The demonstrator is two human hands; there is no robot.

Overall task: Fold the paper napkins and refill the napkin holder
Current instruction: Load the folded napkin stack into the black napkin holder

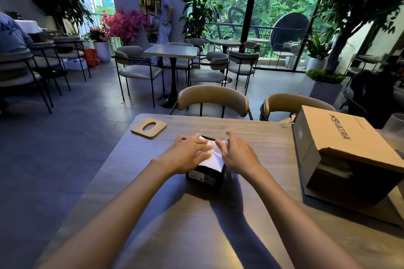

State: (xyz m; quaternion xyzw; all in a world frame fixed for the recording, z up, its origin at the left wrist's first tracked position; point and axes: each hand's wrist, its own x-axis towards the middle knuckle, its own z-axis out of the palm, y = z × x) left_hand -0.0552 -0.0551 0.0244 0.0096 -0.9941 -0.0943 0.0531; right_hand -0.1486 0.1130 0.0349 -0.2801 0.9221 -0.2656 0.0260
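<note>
Setting: café interior with a grey tiled floor, glass wall and railed terrace beyond, potted plants along the edges.

Surface: one wood-grain table [258,135], near edge toward the wearer, rounded far-left corner.

Item 1: black napkin holder [204,176], one, box-shaped, standing at the table's middle. A white label shows on its near face. Its long axis cannot be told, since the hands cover most of the top.

Item 2: white paper napkin [213,157], lying across the holder's open top, one folded corner pointing toward the wearer and slightly right, overhanging the near rim. Whether it is one sheet or several stacked cannot be told.

Item 3: wooden lid [149,128], one, a square plate with rounded corners and an oval slot, lying flat near the table's far-left corner, well apart from the holder.

Item 4: cardboard box [343,148], one, at the table's right side, a flap hanging open toward the wearer, printed lettering on its top panel.

Item 5: tan-backed chairs [213,99], two, pushed in at the far edge.

Hands: left hand [188,155] flat and unclenched, fingers pressing down on the napkin's left part. Right hand [237,153] blurred, fingers curved over the napkin's right edge and the holder's rim; whether it pinches the paper cannot be told.
</note>
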